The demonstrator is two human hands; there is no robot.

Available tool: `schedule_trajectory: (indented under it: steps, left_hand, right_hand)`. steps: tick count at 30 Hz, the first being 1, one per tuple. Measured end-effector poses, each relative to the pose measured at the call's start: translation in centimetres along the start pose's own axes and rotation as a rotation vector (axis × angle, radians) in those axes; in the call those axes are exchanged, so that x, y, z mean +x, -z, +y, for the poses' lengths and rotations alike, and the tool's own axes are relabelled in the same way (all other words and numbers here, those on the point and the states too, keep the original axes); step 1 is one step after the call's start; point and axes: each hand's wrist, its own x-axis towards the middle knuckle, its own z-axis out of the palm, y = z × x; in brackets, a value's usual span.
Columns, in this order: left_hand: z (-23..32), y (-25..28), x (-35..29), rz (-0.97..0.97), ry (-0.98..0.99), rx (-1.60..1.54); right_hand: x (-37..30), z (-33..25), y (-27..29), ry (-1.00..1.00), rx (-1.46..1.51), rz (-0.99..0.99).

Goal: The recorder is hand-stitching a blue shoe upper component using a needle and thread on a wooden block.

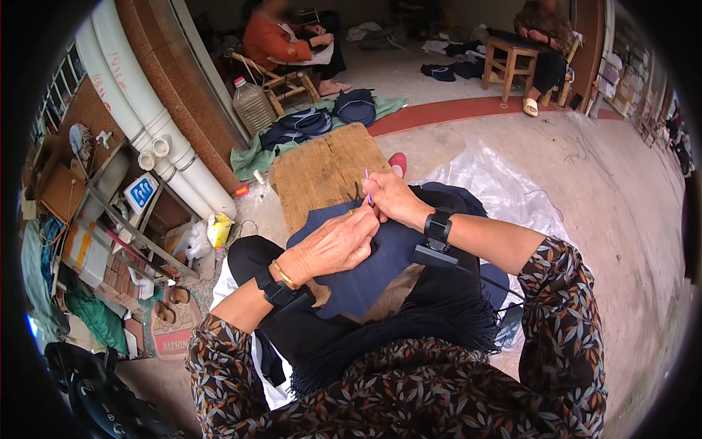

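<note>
A dark navy piece of cloth (356,289) lies across my lap and over the near edge of a wooden stool (322,164). My left hand (336,245) is closed on the cloth's upper edge, with thumb and fingers pinched together. Close beside it, my right hand (398,199) grips a slim purple-handled tool (368,192), held nearly upright. The tool's working end is hidden among my fingers, so its exact kind does not show. Some dark strands or a narrow strip (356,194) stick up by the fingertips, over the stool.
Folded dark garments (303,124) lie on green cloth beyond the stool. Clear plastic sheeting (486,175) spreads on the floor at right. White pipes (142,110) and a cluttered rack (110,227) stand at left. Two seated people (281,40) work farther back, near a small wooden stool (508,62).
</note>
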Motion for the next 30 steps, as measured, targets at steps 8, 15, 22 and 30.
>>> schedule_trajectory:
  steps: [8, 15, 22, 30]
  left_hand:
    - [1.7, -0.3, -4.5, 0.036, 0.213, -0.025]
    - [3.7, -2.9, -6.4, 0.061, 0.484, 0.256]
    - [3.3, -3.0, -6.7, -0.059, 0.518, 0.272]
    - [3.5, -2.6, -6.7, -0.065, 0.491, 0.255]
  right_hand:
    - [-0.1, -1.4, 0.2, -0.112, 0.14, -0.091]
    - [0.4, -0.9, 0.7, -0.146, 0.294, -0.093]
    - [7.9, -2.7, 0.7, -0.088, 0.404, 0.122]
    - [13.4, -3.9, 3.2, 0.065, 0.219, 0.222]
